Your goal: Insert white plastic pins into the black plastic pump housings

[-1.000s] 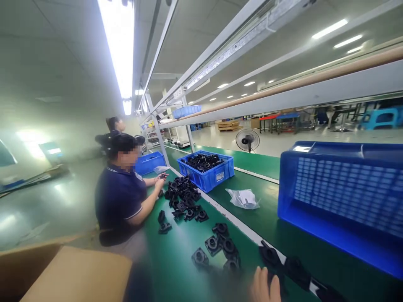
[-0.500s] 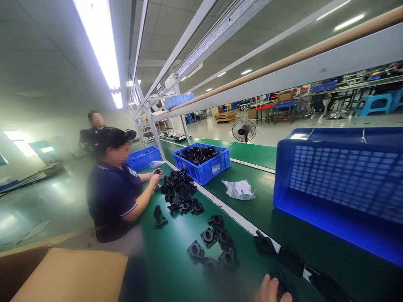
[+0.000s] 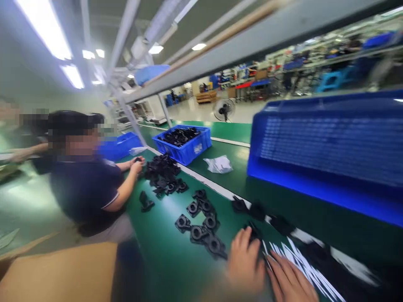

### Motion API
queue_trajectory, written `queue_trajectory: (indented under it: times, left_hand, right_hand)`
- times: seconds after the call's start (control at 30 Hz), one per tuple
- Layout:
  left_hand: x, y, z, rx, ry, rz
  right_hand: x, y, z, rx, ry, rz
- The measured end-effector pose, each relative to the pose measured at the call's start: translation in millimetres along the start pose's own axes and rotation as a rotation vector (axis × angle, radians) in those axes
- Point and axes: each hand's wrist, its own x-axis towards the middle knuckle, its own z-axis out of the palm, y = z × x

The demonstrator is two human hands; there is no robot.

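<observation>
With either grip too blurred to tell, the left hand [image 3: 245, 261], fingers bent at a black plastic part [image 3: 254, 232] on the green tabletop [image 3: 160, 243], should steady it while the right hand [image 3: 292, 277] separates thin white sticks [image 3: 312, 270] singly.

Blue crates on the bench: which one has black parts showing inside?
The middle crate, whose wall bears a pale label, beside the loose pile of black parts; the others show none inside.

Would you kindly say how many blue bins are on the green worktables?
3: a central bin filled with black parts, a large bin at the right, and a partly hidden bin beside the nearer co-worker; others could be hidden.
</observation>
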Motion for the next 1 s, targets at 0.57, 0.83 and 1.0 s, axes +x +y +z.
queue_trajectory:
  times: [0.57, 0.83, 1.0]
  left_hand:
    - [-4, 1, -2.2, 0.164, 0.028, 0.225]
    - [-4, 2, -4.2, 0.215, -0.018, 0.223]
    - [-5, 2, -4.0, 0.226, -0.010, 0.225]
  right_hand:
    - [21, -30, -38, 0.074, -0.293, 0.410]
    - [20, -33, -40, 0.000, -0.335, 0.366]
    - [17, -33, -35, -0.132, -0.297, 0.366]
